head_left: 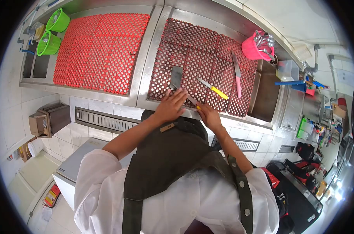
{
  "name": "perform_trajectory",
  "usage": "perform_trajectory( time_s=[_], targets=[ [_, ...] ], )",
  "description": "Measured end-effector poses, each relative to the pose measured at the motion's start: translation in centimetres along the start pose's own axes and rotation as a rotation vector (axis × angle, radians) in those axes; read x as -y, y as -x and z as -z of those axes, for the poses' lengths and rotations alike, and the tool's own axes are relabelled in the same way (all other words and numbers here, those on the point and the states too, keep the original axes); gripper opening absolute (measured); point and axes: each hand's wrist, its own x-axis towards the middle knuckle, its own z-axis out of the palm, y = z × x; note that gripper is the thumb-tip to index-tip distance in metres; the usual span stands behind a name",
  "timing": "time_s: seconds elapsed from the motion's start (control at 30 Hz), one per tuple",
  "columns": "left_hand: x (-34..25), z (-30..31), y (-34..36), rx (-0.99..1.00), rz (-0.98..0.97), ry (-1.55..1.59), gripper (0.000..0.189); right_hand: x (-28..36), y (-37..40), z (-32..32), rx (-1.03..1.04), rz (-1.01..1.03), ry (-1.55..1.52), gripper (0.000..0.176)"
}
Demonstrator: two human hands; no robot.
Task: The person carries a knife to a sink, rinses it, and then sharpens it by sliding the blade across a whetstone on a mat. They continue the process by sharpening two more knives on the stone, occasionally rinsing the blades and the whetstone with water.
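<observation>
My right hand (pixel 209 117) is closed round the yellow handle of a knife (pixel 191 100) at the sink's front edge, its blade pointing up and left toward my other hand. My left hand (pixel 173 105) has its fingers stretched out flat, right by that blade and at the near end of a dark rectangular block (pixel 177 76), which looks like a sharpening stone. To the right on the dark red perforated mat (pixel 200 50) lie a second yellow-handled knife (pixel 212 88) and a longer pink-handled knife (pixel 237 74).
A pink basket (pixel 251 48) of cutlery stands at the mat's back right corner. On the left, a bright red mat (pixel 101 50) covers another basin, with two green baskets (pixel 48 43) beyond it. A brown bin (pixel 48 119) sits on the floor at left.
</observation>
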Motion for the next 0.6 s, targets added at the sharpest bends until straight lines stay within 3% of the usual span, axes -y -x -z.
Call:
perform_trajectory(
  time_s=[0.1,0.13,0.17,0.27,0.43,0.47,0.57,0.6],
  targets=[
    [1.8,0.1,-1.5,-0.065,0.066,-0.041,0.066,0.5,-2.7,-0.6,-0.038,-0.035,0.034,0.037],
    [3.5,0.4,-2.3,-0.237,0.03,-0.003,0.066,1.2,-5.3,-0.6,-0.06,-0.047,0.019,0.035],
    [5.2,1.8,-3.7,-0.085,0.135,-0.032,0.064,1.7,-7.8,-1.1,-0.081,-0.054,0.03,0.035],
    [9.7,4.0,-5.5,-0.118,0.082,-0.052,0.061,2.1,-12.0,-3.2,-0.13,-0.072,0.088,0.033],
    [7.2,1.5,-3.2,-0.004,-0.048,-0.069,0.06,1.8,-5.2,-3.5,-0.107,-0.19,0.07,0.032],
    [5.7,0.5,-2.1,-0.067,-0.118,-0.068,0.062,1.6,-2.4,-3.4,-0.089,-0.19,0.032,0.033],
    [2.4,0.2,-0.4,0.064,-0.065,0.111,0.063,1.4,-0.2,-2.7,-0.074,-0.162,0.009,0.034],
    [2.6,-0.1,-0.5,0.026,-0.052,0.013,0.064,1.6,0.3,-2.7,-0.069,-0.162,0.012,0.034]
  ],
)
